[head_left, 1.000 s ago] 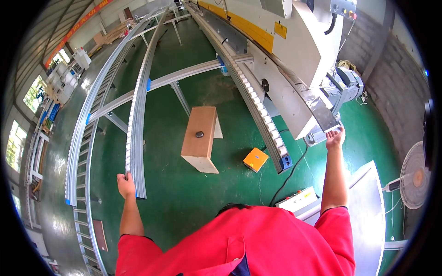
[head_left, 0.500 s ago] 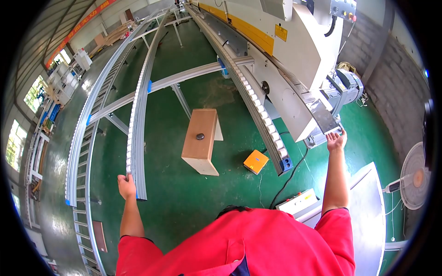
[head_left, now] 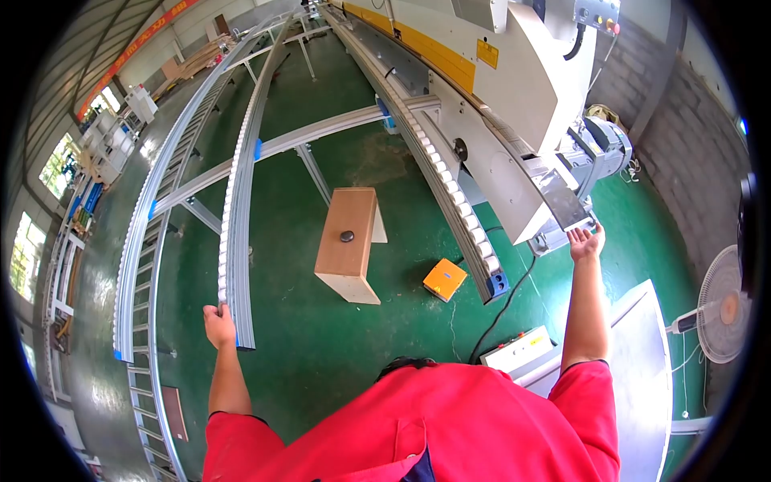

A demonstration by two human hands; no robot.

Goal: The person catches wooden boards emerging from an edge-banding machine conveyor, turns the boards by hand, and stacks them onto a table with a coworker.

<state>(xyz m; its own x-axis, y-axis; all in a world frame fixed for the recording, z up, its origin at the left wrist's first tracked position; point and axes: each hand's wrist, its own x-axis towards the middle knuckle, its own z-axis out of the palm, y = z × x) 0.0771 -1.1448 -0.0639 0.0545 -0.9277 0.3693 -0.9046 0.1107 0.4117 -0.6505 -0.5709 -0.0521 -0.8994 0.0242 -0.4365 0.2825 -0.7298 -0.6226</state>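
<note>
My left hand [head_left: 218,325] is closed on the near end of a long aluminium roller rail [head_left: 242,265] with white rollers along its side. Far to the right, my right hand [head_left: 586,243] is turned palm up with its fingers slightly bent and apart. Its fingertips are at the corner of a shiny metal plate [head_left: 565,202] on the end of the large white machine [head_left: 514,88]; I cannot tell whether they touch it. Between the arms, a second roller rail [head_left: 454,189] runs alongside the machine.
On the green floor stand a brown wooden stool-like piece [head_left: 344,233] with a black knob and an orange box [head_left: 445,279]. A cable [head_left: 506,305] lies near a white control box [head_left: 518,349]. A fan [head_left: 723,305] and a metal sheet [head_left: 638,361] are at right. A crossbar [head_left: 321,135] joins the rails.
Both hands keep their places. The view has shifted very slightly, with the stool-like piece and machine a little further up and left.
</note>
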